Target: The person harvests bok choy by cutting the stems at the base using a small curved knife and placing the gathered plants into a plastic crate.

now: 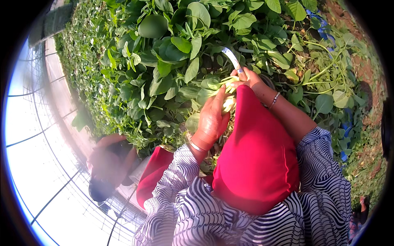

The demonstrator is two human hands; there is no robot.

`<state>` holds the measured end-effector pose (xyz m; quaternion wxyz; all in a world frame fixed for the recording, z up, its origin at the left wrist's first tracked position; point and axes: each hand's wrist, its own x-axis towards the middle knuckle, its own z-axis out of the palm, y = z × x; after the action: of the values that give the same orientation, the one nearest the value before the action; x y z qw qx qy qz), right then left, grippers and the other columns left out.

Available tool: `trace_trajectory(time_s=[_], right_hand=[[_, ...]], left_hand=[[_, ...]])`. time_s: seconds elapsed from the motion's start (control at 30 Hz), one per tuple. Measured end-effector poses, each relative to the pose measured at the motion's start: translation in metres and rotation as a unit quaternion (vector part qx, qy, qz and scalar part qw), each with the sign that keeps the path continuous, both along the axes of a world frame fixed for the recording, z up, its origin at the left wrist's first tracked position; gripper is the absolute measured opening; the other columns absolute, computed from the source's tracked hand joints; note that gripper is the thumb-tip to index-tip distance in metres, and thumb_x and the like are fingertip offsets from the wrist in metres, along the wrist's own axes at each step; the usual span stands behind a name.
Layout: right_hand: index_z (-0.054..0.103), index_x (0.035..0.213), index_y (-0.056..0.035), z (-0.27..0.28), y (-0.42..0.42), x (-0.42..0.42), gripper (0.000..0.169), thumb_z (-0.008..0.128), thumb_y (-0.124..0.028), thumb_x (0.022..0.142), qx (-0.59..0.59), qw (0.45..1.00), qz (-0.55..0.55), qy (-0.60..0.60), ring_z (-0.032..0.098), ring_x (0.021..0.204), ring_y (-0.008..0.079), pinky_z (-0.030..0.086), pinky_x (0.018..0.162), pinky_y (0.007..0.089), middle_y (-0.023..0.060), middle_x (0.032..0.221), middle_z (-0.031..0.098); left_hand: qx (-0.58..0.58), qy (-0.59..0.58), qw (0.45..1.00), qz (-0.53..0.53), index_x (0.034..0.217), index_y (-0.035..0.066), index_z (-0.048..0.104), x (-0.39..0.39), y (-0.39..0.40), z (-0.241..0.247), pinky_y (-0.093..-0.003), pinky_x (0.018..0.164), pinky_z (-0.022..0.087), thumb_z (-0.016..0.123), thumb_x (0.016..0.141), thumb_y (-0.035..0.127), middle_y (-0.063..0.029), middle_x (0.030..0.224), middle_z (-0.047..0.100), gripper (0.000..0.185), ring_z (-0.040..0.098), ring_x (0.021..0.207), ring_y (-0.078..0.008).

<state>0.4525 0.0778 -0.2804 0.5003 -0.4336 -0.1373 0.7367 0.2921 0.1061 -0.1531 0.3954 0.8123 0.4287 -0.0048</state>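
My right hand (pixel 251 79) grips the handle of a sickle; its curved blade (pixel 231 57) points up and to the left over the leaves. Against it, my left hand (pixel 214 115) is closed around a small bunch of leafy greens (pixel 228 103), with the pale stem ends turned towards my right hand. The bunch's leaves spread to the left, and my right thumb lies close to the stems. My red-clad knee (pixel 258 147) rises just below both hands and covers part of the ground.
Dense leafy greens (pixel 172 58) fill the bed ahead and to the left. Longer stalks (pixel 323 73) lean at the right, beside blue plastic sheeting (pixel 346 132) and bare soil (pixel 363 70). A co-worker (pixel 107 166) bends at the lower left, near a pale ledge (pixel 61 83) and a wire grid.
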Motion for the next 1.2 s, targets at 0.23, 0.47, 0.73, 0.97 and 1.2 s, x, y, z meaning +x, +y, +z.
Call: trace_trajectory(time_s=[0.23,0.47,0.73,0.97,1.2], right_hand=[[0.049,0.111,-0.0041,0.004,-0.015,0.003,0.025,0.037,-0.021,0.097,-0.099,0.969,0.096,0.206,0.056,0.091,0.0136,0.046,0.081,0.0277,0.0047,0.106,0.058],[0.044,0.109,-0.0017,-0.017,-0.005,-0.017,0.041,0.057,-0.034,0.088,-0.208,0.955,0.080,0.196,0.053,0.068,0.0073,0.045,0.056,0.0209,0.0010,0.086,0.056],[0.046,0.093,-0.0046,-0.036,0.007,0.001,0.024,0.057,-0.026,0.088,-0.026,0.984,0.011,-0.173,0.047,0.052,0.0096,0.039,0.047,0.0244,0.0027,0.066,0.051],[0.047,0.083,-0.0073,-0.026,0.005,0.054,0.023,0.056,-0.028,0.087,-0.120,0.945,-0.270,-0.139,0.043,0.044,0.0087,0.034,0.041,0.0240,-0.0004,0.059,0.048],[0.050,0.089,-0.0059,-0.039,0.018,0.059,0.017,0.058,-0.021,0.086,-0.041,0.946,-0.320,-0.044,0.050,0.060,0.0093,0.043,0.054,0.0261,0.0008,0.073,0.054]], left_hand=[[-0.032,0.087,0.995,0.033,0.123,0.002,0.044,0.003,0.004,-0.029,-0.0414,0.088,0.041,0.066,0.067,0.008,-0.0183,0.098,0.060,0.061,0.055,0.096,-0.0364],[-0.067,-0.015,0.997,-0.028,0.118,0.007,0.047,-0.001,0.001,0.012,-0.0410,0.076,0.047,0.067,0.065,0.006,-0.0179,0.095,0.061,0.057,0.058,0.086,-0.0361],[-0.207,-0.138,0.957,0.150,0.111,0.002,0.055,0.023,0.031,0.068,-0.0257,0.082,0.046,0.069,0.075,0.004,-0.0069,0.103,0.062,0.039,0.058,0.091,-0.0110],[-0.111,-0.020,0.992,0.057,0.111,0.005,0.054,0.075,0.055,0.070,-0.0271,0.079,0.048,0.066,0.075,0.008,-0.0078,0.097,0.064,0.038,0.061,0.088,-0.0139],[0.028,-0.014,0.985,-0.171,0.112,0.006,0.052,0.143,0.069,0.023,-0.0386,0.070,0.051,0.065,0.068,0.009,-0.0189,0.086,0.063,0.046,0.063,0.080,-0.0341]])
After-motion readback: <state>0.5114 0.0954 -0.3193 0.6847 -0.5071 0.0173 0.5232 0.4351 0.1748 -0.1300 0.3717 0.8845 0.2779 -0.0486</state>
